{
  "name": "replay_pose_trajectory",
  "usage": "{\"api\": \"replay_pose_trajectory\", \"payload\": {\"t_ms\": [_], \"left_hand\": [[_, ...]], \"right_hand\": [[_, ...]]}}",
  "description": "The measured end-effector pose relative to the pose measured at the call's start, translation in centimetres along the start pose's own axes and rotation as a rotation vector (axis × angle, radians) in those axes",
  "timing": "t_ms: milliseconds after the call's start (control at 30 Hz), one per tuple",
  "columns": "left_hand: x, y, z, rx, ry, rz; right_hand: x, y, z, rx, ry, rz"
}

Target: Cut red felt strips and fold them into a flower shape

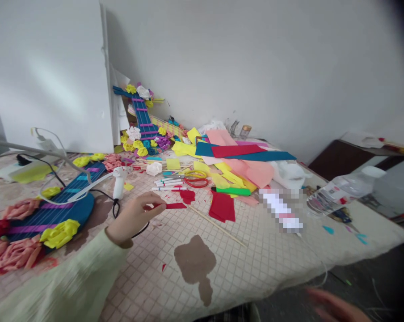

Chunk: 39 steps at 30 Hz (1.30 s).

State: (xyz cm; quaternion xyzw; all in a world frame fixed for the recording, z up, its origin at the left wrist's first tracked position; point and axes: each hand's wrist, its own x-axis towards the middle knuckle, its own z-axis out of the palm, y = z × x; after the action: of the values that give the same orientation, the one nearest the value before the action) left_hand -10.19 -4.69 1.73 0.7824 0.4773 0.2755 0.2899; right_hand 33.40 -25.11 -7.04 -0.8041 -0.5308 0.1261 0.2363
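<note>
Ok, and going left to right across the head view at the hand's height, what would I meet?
Blue guitar-shaped piece, left hand, red strip at its fingertips, red paper pieces, pixelated object, clear bottle.

1. On your right, you had a clear plastic bottle (346,190) near the edge of the table (262,268).
2. Beyond it, you saw a dark brown cabinet (339,163).
3. On your left stood a large white board (51,76), before the pale wall (222,58).
4. Beside that board, you had a blue guitar (143,114) with yellow and white flowers around it.
</note>
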Motion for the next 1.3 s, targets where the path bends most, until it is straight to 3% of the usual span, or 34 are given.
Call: {"api": "replay_pose_trajectory", "payload": {"t_ms": [67, 100, 200, 300, 400, 533, 767, 933, 1067, 1167, 1300], "left_hand": [[0.9, -0.4, 0.3, 0.080, 0.014, 0.002], [1.4, -0.7, 0.4, 0.118, 0.022, 0.005], [2.6, -2.0, 1.2, 0.219, 0.002, -0.037], [3.1, -3.0, 1.8, 0.272, -0.017, -0.079], [3.0, -3.5, 2.1, 0.290, 0.004, -0.080], [2.9, -4.0, 2.0, 0.295, 0.001, -0.084], [2.8, -5.0, 1.8, 0.322, 0.024, -0.146], [2.4, -5.5, 1.6, 0.327, -0.006, -0.181], [2.1, -5.6, 1.6, 0.327, -0.014, -0.206], [2.1, -5.5, 1.7, 0.331, -0.011, -0.210], [2.0, -5.4, 1.8, 0.345, -0.008, -0.200]], "right_hand": [[1.1, -2.3, -0.8, 0.155, -0.266, -0.078], [2.3, -3.9, -1.0, 0.168, -0.270, -0.107], [7.6, -9.5, -0.4, 0.102, -0.129, -0.307], [13.6, -13.3, 2.1, -0.007, -0.022, -0.493], [18.1, -14.4, 4.8, -0.110, -0.010, -0.581], [20.8, -13.9, 6.4, -0.160, -0.091, -0.615], [21.4, -13.7, 5.2, -0.212, -0.096, -0.644], [20.7, -12.9, 1.2, -0.227, -0.068, -0.636], [18.7, -13.2, -1.8, -0.151, 0.015, -0.546], [16.2, -15.6, -1.2, 0.061, -0.069, -0.515], [12.2, -21.1, 3.1, 0.243, -0.201, -0.593]]}}
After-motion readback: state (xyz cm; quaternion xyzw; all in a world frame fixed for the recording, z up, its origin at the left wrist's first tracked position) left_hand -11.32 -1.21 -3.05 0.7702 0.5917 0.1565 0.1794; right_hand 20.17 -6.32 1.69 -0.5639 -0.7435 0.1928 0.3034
